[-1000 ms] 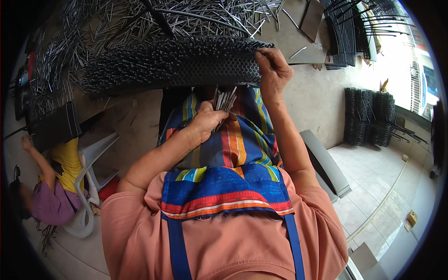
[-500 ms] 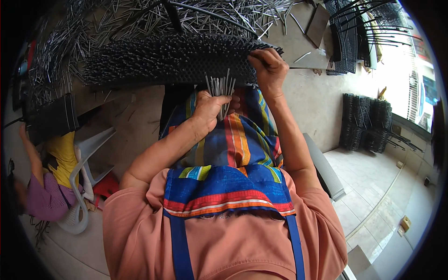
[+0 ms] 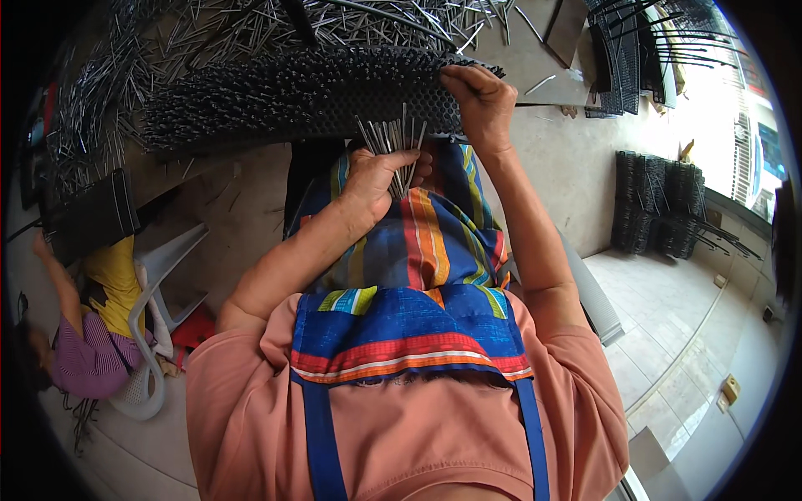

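Observation:
My left hand (image 3: 376, 179) is closed round a bundle of thin metal rods (image 3: 393, 135), which fan out upward over my lap. In front of me lies a long dark perforated panel (image 3: 376, 107), its holes showing at the near right. Dense rows of short rods (image 3: 242, 96) stand upright over its left and far parts. At the panel's right end, my right hand (image 3: 483, 100) is held in a pinch, thumb and fingertips together. Whatever it grips, if anything, is too small to make out.
Loose metal rods (image 3: 200, 33) are heaped on the table beyond the panel. At left, a person in a purple top (image 3: 96, 355) sits on a white plastic chair (image 3: 144, 334) beside a dark panel (image 3: 92, 219). Stacked black racks (image 3: 656, 204) stand on the floor at right.
My right hand has shifted slightly up and left along the panel. My left hand and its bundle have risen a little, and the rods' fan has changed tilt.

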A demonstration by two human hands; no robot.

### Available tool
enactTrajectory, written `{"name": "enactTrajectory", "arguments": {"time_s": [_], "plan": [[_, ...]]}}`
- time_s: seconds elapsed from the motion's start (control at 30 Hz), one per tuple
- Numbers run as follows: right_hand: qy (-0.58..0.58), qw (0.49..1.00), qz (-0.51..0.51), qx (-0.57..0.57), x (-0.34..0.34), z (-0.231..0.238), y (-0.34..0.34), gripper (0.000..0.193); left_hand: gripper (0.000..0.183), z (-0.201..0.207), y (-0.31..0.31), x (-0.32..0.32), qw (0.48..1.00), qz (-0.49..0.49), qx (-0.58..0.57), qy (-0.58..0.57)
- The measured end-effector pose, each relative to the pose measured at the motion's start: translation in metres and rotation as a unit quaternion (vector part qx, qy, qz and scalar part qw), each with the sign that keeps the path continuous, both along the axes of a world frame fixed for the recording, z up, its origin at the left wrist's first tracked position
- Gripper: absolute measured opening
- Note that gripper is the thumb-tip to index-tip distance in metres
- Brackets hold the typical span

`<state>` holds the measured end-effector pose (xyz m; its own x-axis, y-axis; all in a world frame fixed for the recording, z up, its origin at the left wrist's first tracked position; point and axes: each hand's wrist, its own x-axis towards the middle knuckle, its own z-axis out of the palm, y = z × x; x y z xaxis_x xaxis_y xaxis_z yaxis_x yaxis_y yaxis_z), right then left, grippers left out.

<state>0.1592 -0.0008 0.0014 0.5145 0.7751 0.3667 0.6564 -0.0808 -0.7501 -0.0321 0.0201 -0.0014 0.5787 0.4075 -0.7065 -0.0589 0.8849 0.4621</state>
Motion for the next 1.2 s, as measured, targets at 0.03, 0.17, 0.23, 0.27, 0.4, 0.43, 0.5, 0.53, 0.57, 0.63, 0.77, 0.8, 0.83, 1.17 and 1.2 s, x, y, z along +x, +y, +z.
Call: {"name": "enactTrajectory", "arguments": {"time_s": [0.03,0.17,0.23,0.27,0.4,0.43,0.5,0.53,0.57,0.63,0.77,0.8,0.83,1.17,1.2], "plan": [[0.002,1.000,-0.001,-0.001,-0.001,0.002,0.000,0.012,0.013,0.000,0.000,-0.001,1.000,-0.008,0.004,-0.004],[-0.160,0.983,0.051,-0.079,-0.007,0.015,0.001,0.020,0.014,-0.006,-0.001,-0.001,1.000,-0.008,0.009,-0.016],[-0.197,0.972,0.062,-0.109,-0.008,0.015,-0.002,0.024,0.015,-0.006,-0.001,0.000,1.000,-0.010,-0.001,-0.018],[-0.217,0.967,0.060,-0.122,-0.007,0.012,-0.007,0.028,0.015,-0.007,-0.001,0.000,1.000,-0.011,-0.002,-0.018],[-0.158,0.984,-0.017,-0.078,-0.016,-0.002,-0.034,0.035,0.017,-0.007,0.000,-0.001,0.999,-0.008,0.002,-0.033],[-0.158,0.984,-0.017,-0.077,-0.018,-0.004,-0.037,0.035,0.017,-0.007,0.000,-0.002,0.999,-0.011,0.005,-0.039],[-0.133,0.988,-0.032,-0.078,-0.026,-0.003,-0.038,0.035,0.016,-0.011,-0.001,-0.001,0.999,-0.004,0.002,-0.036],[-0.133,0.988,-0.032,-0.077,-0.028,0.000,-0.033,0.035,0.016,-0.012,-0.001,-0.001,0.999,0.003,-0.001,-0.033],[-0.158,0.985,-0.030,-0.064,-0.030,0.004,-0.025,0.030,0.016,-0.014,-0.002,-0.002,0.999,0.003,0.000,-0.033],[-0.185,0.981,-0.028,-0.050,-0.026,0.005,-0.015,0.026,0.016,-0.011,-0.003,-0.001,0.999,0.006,-0.016,-0.030],[-0.251,0.967,0.031,-0.043,-0.017,0.001,-0.003,0.008,0.016,-0.007,-0.001,-0.004,0.999,0.005,-0.018,-0.031],[-0.234,0.972,0.017,-0.011,-0.015,-0.002,-0.005,0.008,0.016,-0.005,-0.001,-0.005,0.999,0.004,-0.013,-0.035],[-0.216,0.976,0.002,0.020,-0.013,-0.003,-0.007,0.008,0.016,-0.003,0.000,-0.006,0.999,0.002,-0.007,-0.038],[-0.245,0.966,0.054,-0.064,-0.015,0.000,-0.007,0.009,0.017,-0.006,0.003,-0.005,0.999,0.019,-0.004,-0.050],[-0.251,0.965,0.057,-0.049,-0.014,-0.002,-0.007,0.011,0.017,-0.007,0.001,-0.006,0.999,0.013,-0.010,-0.048]]}}
